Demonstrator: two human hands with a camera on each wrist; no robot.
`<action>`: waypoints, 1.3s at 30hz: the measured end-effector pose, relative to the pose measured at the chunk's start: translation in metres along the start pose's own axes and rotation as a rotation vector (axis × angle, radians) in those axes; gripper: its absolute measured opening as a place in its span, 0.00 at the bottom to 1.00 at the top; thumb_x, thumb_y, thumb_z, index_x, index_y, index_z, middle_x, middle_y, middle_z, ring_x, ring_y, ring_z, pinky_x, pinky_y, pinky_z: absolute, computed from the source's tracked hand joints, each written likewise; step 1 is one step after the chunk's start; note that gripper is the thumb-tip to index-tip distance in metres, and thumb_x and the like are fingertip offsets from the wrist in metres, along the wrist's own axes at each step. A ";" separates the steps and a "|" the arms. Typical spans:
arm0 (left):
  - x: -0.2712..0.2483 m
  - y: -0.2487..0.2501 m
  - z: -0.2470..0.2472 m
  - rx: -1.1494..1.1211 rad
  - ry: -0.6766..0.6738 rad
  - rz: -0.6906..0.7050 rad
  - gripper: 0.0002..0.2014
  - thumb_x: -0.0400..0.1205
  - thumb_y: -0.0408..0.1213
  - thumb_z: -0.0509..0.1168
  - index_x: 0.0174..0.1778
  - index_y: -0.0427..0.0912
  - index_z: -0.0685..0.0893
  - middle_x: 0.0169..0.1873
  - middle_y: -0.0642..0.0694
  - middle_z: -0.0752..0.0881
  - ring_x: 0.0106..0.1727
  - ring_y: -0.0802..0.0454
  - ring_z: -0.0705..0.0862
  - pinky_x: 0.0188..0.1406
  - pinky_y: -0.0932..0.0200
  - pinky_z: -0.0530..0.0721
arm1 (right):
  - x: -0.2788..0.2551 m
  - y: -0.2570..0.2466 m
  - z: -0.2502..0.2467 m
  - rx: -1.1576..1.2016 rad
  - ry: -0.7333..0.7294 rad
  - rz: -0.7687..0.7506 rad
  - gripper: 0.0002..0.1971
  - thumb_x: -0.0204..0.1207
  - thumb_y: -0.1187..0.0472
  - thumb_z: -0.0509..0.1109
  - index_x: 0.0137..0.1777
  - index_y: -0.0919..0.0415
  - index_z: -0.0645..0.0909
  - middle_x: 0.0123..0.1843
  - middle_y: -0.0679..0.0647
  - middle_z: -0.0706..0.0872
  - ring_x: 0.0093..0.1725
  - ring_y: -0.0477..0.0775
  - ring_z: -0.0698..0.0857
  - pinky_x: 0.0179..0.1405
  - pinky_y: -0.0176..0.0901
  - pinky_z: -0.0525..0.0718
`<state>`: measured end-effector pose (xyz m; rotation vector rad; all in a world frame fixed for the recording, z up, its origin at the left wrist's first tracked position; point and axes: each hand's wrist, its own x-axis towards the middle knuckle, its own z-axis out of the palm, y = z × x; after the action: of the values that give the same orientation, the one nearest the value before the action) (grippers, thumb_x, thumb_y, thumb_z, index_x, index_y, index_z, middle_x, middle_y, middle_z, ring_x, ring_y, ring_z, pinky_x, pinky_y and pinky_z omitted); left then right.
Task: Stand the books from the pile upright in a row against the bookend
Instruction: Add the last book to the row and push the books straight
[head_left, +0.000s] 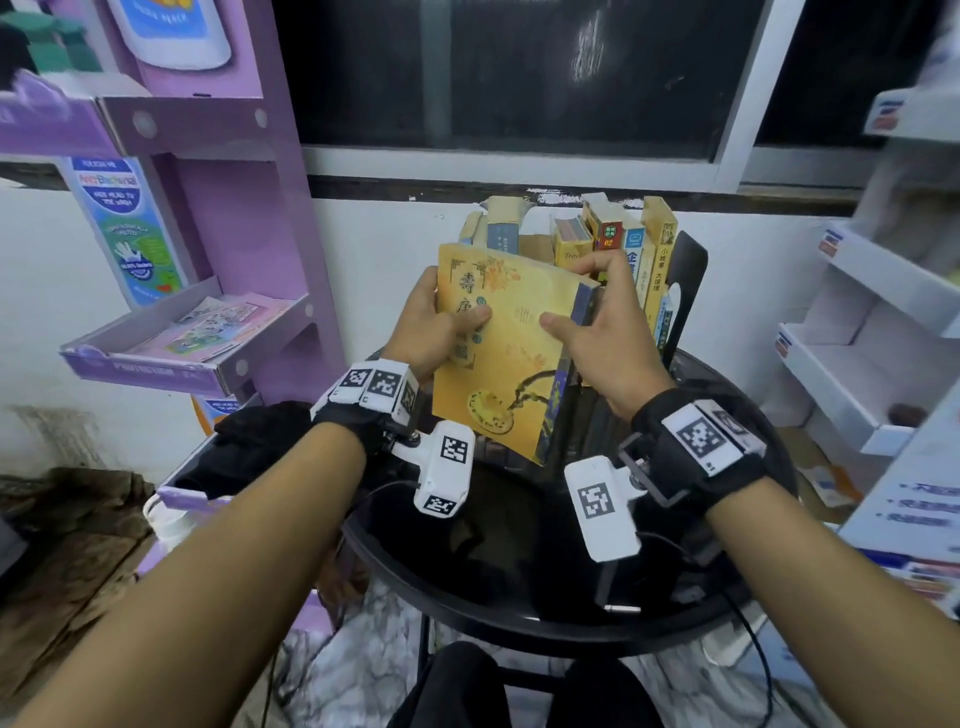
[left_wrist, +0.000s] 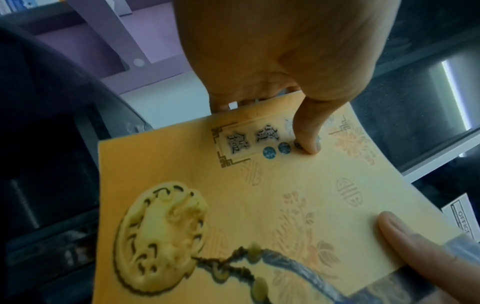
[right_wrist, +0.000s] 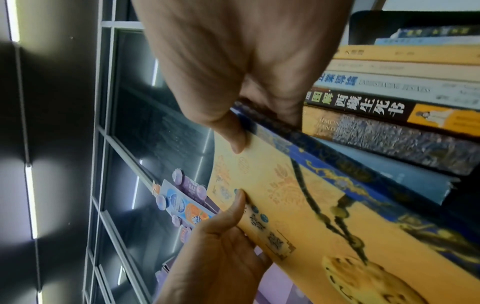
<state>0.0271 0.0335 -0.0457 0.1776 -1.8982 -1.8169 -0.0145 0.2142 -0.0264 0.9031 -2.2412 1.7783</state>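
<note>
A yellow book (head_left: 514, 353) with a blue spine is held tilted over the black round table (head_left: 519, 571), between both hands. My left hand (head_left: 452, 312) grips its left edge, thumb (left_wrist: 309, 133) on the front cover and fingers behind. My right hand (head_left: 592, 291) pinches the top of the spine edge, thumb (right_wrist: 236, 142) on the cover. Just right of it, a row of books (head_left: 639, 249) stands upright against a black bookend (head_left: 688, 270). The yellow book (right_wrist: 298, 205) leans close beside the row of books (right_wrist: 389, 115). Whether its lower corner touches the table is hidden.
An open cardboard box (head_left: 498, 218) stands at the table's far edge, behind the held book. A purple display rack (head_left: 208, 332) is on the left, with a black cloth (head_left: 249, 447) below it. White shelves (head_left: 857, 364) are on the right. Cables hang at the table's front right.
</note>
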 end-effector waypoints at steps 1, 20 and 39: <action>0.000 -0.004 0.003 -0.027 -0.008 -0.016 0.19 0.79 0.26 0.69 0.63 0.41 0.73 0.54 0.45 0.87 0.53 0.47 0.88 0.47 0.49 0.89 | -0.002 0.000 -0.004 -0.047 -0.008 -0.016 0.22 0.74 0.66 0.75 0.56 0.46 0.67 0.49 0.51 0.84 0.47 0.54 0.88 0.39 0.64 0.88; -0.010 -0.027 0.054 -0.396 -0.210 -0.071 0.32 0.64 0.29 0.64 0.68 0.35 0.73 0.48 0.42 0.87 0.45 0.48 0.87 0.39 0.55 0.87 | -0.017 -0.011 -0.049 -0.388 -0.350 0.016 0.40 0.66 0.60 0.82 0.77 0.38 0.70 0.58 0.45 0.85 0.50 0.46 0.87 0.48 0.41 0.89; 0.021 -0.011 0.078 0.577 -0.284 0.207 0.17 0.77 0.39 0.71 0.63 0.51 0.83 0.61 0.53 0.85 0.63 0.55 0.80 0.67 0.55 0.75 | -0.021 -0.005 -0.123 -0.381 -0.117 0.042 0.34 0.69 0.67 0.80 0.74 0.44 0.77 0.61 0.45 0.85 0.48 0.43 0.86 0.33 0.21 0.82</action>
<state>-0.0280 0.0935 -0.0494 -0.0878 -2.4993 -1.1708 -0.0261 0.3347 0.0036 0.9018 -2.5643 1.2711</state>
